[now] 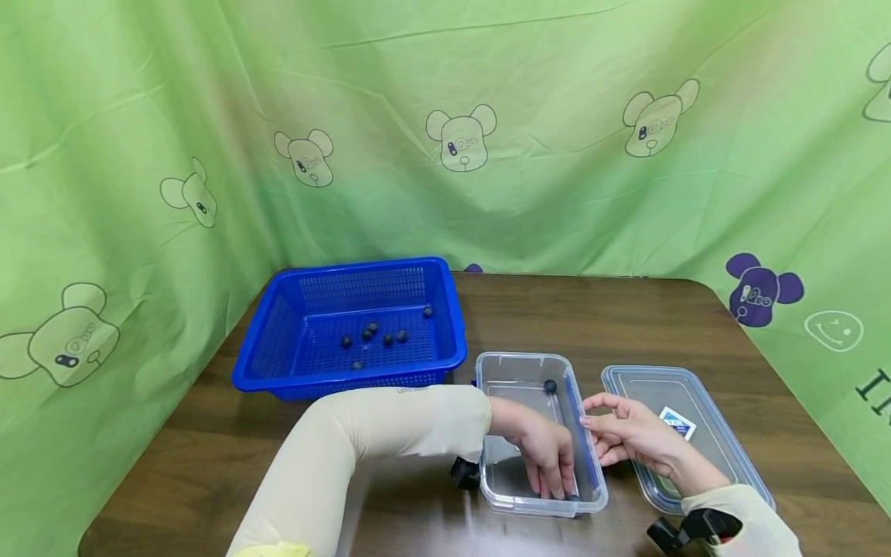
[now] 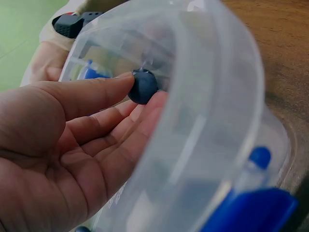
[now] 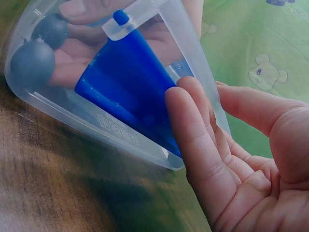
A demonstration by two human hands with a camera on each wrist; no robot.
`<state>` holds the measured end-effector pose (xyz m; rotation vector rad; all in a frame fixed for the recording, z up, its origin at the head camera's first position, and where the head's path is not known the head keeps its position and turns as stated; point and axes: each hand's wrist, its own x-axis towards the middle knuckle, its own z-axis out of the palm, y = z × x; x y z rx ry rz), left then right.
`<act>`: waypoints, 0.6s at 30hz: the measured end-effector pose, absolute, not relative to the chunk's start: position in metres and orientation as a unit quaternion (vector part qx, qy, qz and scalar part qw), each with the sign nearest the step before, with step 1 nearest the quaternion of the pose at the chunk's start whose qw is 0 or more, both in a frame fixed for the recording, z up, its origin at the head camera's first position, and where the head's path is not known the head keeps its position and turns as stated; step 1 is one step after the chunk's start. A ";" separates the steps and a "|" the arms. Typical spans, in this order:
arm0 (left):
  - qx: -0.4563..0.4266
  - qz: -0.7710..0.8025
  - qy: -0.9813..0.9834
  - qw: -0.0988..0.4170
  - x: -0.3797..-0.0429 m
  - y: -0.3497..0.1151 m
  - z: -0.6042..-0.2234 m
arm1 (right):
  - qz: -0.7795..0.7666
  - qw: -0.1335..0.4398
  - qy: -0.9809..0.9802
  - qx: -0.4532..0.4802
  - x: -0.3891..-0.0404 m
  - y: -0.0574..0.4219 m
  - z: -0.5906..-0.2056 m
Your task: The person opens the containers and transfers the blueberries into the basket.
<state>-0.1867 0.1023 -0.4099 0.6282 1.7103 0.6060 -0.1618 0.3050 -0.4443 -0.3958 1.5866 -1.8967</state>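
Inside the clear plastic container (image 1: 525, 503), my left hand (image 1: 546, 456) reaches down near the front end. In the left wrist view its thumb and fingers pinch a blueberry (image 2: 145, 88). Another blueberry (image 1: 550, 386) lies toward the container's far end. My right hand (image 1: 636, 437) grips the container's right side, the thumb at the rim and the fingers against the blue latch (image 3: 128, 92) outside. Through the wall, the right wrist view shows a dark round blueberry (image 3: 33, 63) by the left fingers; a second round shape touches it, possibly a reflection.
A blue basket (image 1: 455, 333) holding several blueberries (image 1: 387, 340) stands at the back left of the wooden table (image 1: 557, 309). Right of the container lies its clear lid (image 1: 647, 379) with a label, partly under the right forearm. A green curtain (image 1: 390, 216) hangs behind.
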 end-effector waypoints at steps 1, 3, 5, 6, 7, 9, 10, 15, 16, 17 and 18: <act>0.273 0.263 0.729 0.570 -0.188 0.101 -0.409 | -0.719 0.314 0.601 -0.150 -0.162 0.305 -0.444; 0.282 0.273 0.729 0.561 -0.191 0.098 -0.406 | -0.720 0.314 0.600 -0.150 -0.162 0.305 -0.444; 0.286 0.290 0.724 0.557 -0.195 0.094 -0.404 | -0.720 0.315 0.600 -0.150 -0.162 0.305 -0.444; 0.288 0.299 0.720 0.555 -0.196 0.092 -0.402 | -0.719 0.315 0.601 -0.149 -0.162 0.305 -0.443; 0.291 0.308 0.718 0.553 -0.198 0.090 -0.401 | -0.719 0.314 0.602 -0.149 -0.162 0.305 -0.443; 0.293 0.325 0.711 0.550 -0.201 0.086 -0.397 | -0.717 0.314 0.604 -0.149 -0.162 0.305 -0.443; 0.295 0.338 0.705 0.549 -0.203 0.083 -0.395 | -0.716 0.314 0.605 -0.148 -0.162 0.305 -0.443; 0.312 0.391 0.678 0.539 -0.212 0.069 -0.384 | -0.712 0.313 0.612 -0.142 -0.162 0.304 -0.443; 0.315 0.403 0.671 0.536 -0.214 0.066 -0.382 | -0.711 0.312 0.614 -0.140 -0.162 0.304 -0.443; 0.318 0.411 0.668 0.533 -0.217 0.063 -0.380 | -0.710 0.311 0.616 -0.139 -0.162 0.304 -0.442; 0.320 0.418 0.665 0.530 -0.219 0.060 -0.378 | -0.709 0.310 0.618 -0.138 -0.162 0.304 -0.442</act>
